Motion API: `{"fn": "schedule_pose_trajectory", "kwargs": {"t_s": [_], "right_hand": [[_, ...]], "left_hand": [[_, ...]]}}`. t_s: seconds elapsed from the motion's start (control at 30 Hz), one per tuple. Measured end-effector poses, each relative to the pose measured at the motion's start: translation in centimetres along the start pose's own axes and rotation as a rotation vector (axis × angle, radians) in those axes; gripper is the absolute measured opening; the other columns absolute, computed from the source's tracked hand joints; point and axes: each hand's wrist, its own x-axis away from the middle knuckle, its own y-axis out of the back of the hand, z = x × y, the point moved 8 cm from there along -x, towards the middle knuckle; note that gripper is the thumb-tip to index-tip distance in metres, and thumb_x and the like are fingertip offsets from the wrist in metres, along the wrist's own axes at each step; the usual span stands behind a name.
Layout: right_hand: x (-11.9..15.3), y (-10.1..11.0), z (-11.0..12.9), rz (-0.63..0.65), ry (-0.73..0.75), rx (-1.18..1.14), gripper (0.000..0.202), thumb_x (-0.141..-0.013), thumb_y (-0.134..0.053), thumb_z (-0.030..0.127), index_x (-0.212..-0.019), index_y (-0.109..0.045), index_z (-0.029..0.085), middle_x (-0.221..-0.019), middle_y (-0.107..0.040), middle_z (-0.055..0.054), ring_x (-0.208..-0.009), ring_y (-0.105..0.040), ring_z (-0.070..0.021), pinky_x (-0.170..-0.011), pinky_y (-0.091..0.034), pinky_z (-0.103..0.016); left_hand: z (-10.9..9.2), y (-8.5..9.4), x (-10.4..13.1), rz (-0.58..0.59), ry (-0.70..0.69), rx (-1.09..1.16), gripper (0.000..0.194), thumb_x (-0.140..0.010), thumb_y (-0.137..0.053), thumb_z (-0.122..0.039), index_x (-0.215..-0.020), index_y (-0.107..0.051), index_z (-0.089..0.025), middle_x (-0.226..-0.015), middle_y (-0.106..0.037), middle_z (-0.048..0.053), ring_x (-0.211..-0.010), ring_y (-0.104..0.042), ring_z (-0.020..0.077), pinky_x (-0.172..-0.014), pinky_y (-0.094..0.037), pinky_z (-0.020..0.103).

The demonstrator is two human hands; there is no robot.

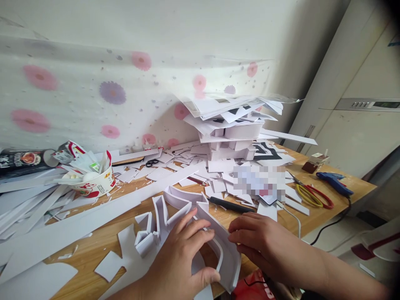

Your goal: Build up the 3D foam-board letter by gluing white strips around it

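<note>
A white foam-board model letter shape (161, 210) with upright walls stands on the wooden table, in the lower middle of the view. My left hand (184, 250) lies over it with fingers and thumb spread; the fingertips rest on its walls. On its right side runs a long curved white wall strip (229, 254). My right hand (265, 239) has loosely bent fingers with gaps between them, their tips against that strip's outer side. The right thumb is hidden. Flat white board offcuts (109, 266) lie left of the model.
Behind stands a stacked white model (231, 148) topped with paper sheets. A phone (268, 198), a black knife-like tool (229, 204), yellow-and-red-handled pliers (314, 196) and a blue glue gun (334, 183) lie rightward. A paper bowl (93, 183) of wrappers and a long white strip (103, 216) are leftward.
</note>
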Motion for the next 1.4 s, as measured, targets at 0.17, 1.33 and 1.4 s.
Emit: {"fn": "schedule_pose_trajectory", "kwargs": {"t_s": [0.17, 1.33, 1.4], "right_hand": [[0.2, 0.2, 0.1, 0.002, 0.006, -0.007, 0.027, -0.088, -0.046, 0.006, -0.101, -0.068, 0.017, -0.102, -0.067, -0.007, -0.092, -0.061, -0.0178, -0.08, -0.049, -0.03], [1.1, 0.4, -0.7, -0.015, 0.081, -0.014, 0.024, -0.095, -0.048, 0.014, -0.108, -0.068, 0.014, -0.105, -0.07, -0.011, -0.093, -0.065, -0.0197, -0.079, -0.053, -0.032], [1.0, 0.4, -0.8, 0.007, 0.079, -0.032, 0.025, -0.095, -0.047, 0.014, -0.109, -0.068, 0.012, -0.103, -0.069, -0.012, -0.092, -0.064, -0.02, -0.078, -0.052, -0.032]], "left_hand": [[0.3, -0.2, 0.1, 0.0, 0.018, -0.011, 0.054, -0.071, -0.077, -0.035, -0.123, -0.062, -0.026, -0.141, -0.053, 0.007, -0.144, -0.023, 0.0382, -0.11, -0.034, 0.062], [-1.1, 0.6, 0.2, -0.139, -0.177, -0.128, 0.047, -0.086, -0.063, -0.048, -0.124, -0.055, -0.022, -0.133, -0.056, 0.006, -0.14, -0.03, 0.034, -0.111, -0.035, 0.056], [-1.1, 0.6, 0.2, -0.138, -0.186, -0.142, 0.049, -0.086, -0.063, -0.049, -0.125, -0.054, -0.022, -0.134, -0.056, 0.006, -0.14, -0.03, 0.0338, -0.111, -0.035, 0.054]]}}
